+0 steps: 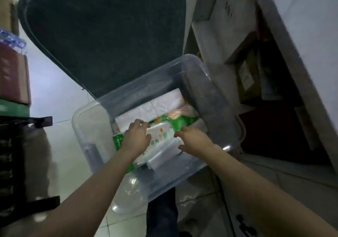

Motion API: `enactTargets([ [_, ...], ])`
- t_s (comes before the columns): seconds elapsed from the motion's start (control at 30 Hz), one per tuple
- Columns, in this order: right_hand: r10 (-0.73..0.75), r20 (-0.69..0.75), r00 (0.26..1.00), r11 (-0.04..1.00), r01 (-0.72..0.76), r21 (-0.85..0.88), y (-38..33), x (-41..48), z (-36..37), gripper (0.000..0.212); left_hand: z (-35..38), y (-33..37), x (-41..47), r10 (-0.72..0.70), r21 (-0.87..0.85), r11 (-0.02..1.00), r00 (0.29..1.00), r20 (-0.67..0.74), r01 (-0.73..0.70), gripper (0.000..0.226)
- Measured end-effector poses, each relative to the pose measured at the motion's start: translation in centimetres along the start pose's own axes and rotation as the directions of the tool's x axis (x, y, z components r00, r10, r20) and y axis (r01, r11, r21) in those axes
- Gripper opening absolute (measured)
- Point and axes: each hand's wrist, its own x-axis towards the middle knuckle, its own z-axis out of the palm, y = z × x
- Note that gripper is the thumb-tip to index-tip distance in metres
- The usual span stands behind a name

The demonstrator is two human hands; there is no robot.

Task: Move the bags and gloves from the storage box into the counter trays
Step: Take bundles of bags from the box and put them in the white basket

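Clear plastic storage box (87, 127) on floor; my left hand (136, 138) and right hand (192, 139) both lie on green-and-white packet (161, 132) inside, grip unclear to me.

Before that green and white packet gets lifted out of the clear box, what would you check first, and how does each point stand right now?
1. Storage box open, no lid in the way: ok.
2. Left hand on the green and white packet: ok, resting on top.
3. Right hand at the packet's right edge: ok.
4. Firm grip closed around the packet: cannot tell, fingers blurred.
5. White stack behind lies clear of the packet: cannot tell, they may overlap.
6. Counter trays ready: cannot tell, none in view.
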Motion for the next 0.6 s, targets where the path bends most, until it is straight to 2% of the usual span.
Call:
enactTargets([
  [0.1,-0.008,0.035,0.999,0.992,0.013,-0.128,0.4,3.4,2.1,0.045,0.7,-1.2,3.5,0.012,0.111,0.994,0.995,-0.096,-0.001,0.045],
  [0.23,0.007,0.078,0.997,0.964,0.015,-0.267,1.1,6.3,4.7,0.042,1.6,-2.6,7.0,0.026,0.191,0.982,0.994,-0.106,-0.005,0.061],
  [0.37,-0.002,0.059,0.998,0.962,0.018,-0.274,1.8,7.4,5.8,0.037,1.7,-3.0,8.9,-0.014,0.143,0.989,0.992,-0.128,0.033,0.066],
  [0.47,-0.057,0.092,0.994,0.954,0.081,-0.289,2.0,7.5,5.9,0.036,1.6,-2.9,9.6,-0.054,0.195,0.977,0.986,-0.160,0.085,0.062],
  [0.6,-0.066,0.102,0.993,0.964,0.090,-0.252,2.2,6.6,4.7,0.033,1.2,-2.8,9.9,-0.040,0.216,0.975,0.997,-0.067,0.054,0.048],
])
